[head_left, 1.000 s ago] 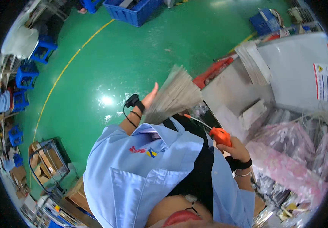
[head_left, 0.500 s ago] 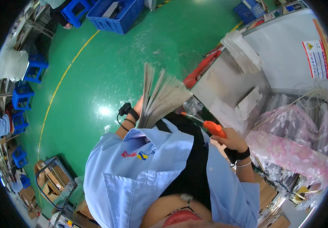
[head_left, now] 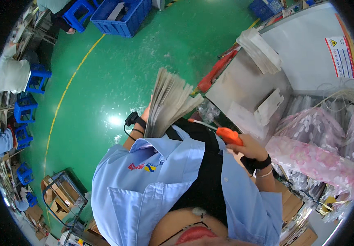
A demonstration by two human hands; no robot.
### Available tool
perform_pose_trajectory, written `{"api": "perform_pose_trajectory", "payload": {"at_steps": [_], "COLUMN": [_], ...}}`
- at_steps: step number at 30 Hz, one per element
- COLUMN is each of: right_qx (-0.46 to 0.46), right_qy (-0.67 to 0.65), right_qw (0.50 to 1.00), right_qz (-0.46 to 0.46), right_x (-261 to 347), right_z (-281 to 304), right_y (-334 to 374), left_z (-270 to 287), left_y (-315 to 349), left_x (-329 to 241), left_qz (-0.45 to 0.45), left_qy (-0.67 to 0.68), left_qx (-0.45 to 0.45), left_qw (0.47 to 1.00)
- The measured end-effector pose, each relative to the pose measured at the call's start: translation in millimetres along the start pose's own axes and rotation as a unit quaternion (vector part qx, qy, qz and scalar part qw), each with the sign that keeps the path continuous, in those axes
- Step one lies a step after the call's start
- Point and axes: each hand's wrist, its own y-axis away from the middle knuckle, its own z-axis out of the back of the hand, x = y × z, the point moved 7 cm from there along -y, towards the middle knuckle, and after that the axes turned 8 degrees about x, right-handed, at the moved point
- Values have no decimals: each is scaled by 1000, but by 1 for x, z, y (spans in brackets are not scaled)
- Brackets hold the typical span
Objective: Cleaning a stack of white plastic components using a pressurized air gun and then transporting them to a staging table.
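Fanned out in front of my chest is a thick bundle of thin greyish sheets. My left hand grips it from the left side; most of the fingers are hidden behind the sheets. To the right, my right hand is closed around the orange handle of a tool with a slim pale shaft and an orange tip. That tip points left toward the lower part of the bundle, with a gap between them. The tool's exact kind cannot be made out.
At my right stands a grey metal surface with a stack of pale sheets on its edge. Below it lie pink-flowered plastic wraps. A blue crate sits on the green floor ahead, and a wheeled cart holds cardboard at left.
The bundle's sheets have tipped to a different fan, closer together. The orange-handled tool has shifted slightly left, its shaft showing more plainly. Both hands keep their hold.
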Motion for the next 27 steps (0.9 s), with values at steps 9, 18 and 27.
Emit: {"api": "perform_pose_trajectory", "payload": {"at_steps": [9,18,27], "right_qx": [-31,-23,19], "right_qy": [50,30,-8], "right_qw": [998,998,1000], "right_qz": [-37,-53,-14], "right_x": [0,-6,-3], "right_z": [9,3,-7], "right_y": [-3,-7,-3], "left_z": [66,17,1], "left_y": [-13,4,-12], "left_x": [38,1,27], "left_qz": [18,-75,61], "left_qy": [-176,-350,96], "left_qx": [-3,10,87], "left_qw": [984,934,990]}}
